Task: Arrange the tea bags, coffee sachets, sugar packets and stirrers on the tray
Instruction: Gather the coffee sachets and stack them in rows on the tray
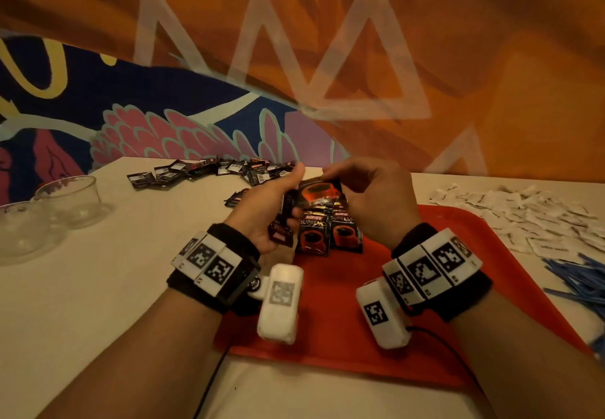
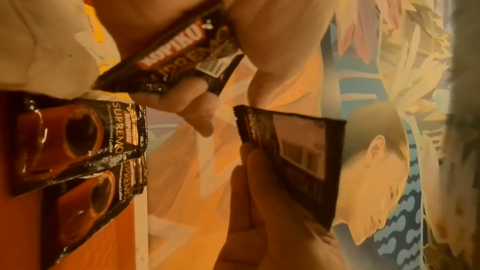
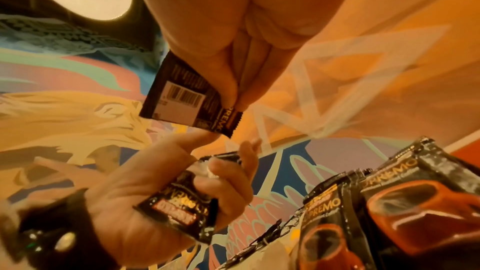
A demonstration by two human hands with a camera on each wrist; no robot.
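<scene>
Meanwhile, over the red tray [image 1: 442, 304], the right hand [image 1: 370, 202] is pinching one coffee sachet [image 1: 322, 191] while the left hand [image 1: 265, 209] is clasping a small, uncountable bunch [image 1: 282, 222]; two stacks [image 1: 329, 233] are lying below (placing likely comes next), with loose sachets [image 1: 209, 169] waiting beyond.

Before you, the tray [image 1: 458, 228] sits on the table [image 1: 98, 287], coffee sachets [image 1: 329, 233] at its far left corner. Loose sachets [image 1: 209, 169] lie behind, bowls [image 1: 67, 200] left, sugar packets [image 1: 523, 218] and stirrers [image 1: 576, 279] right.
</scene>
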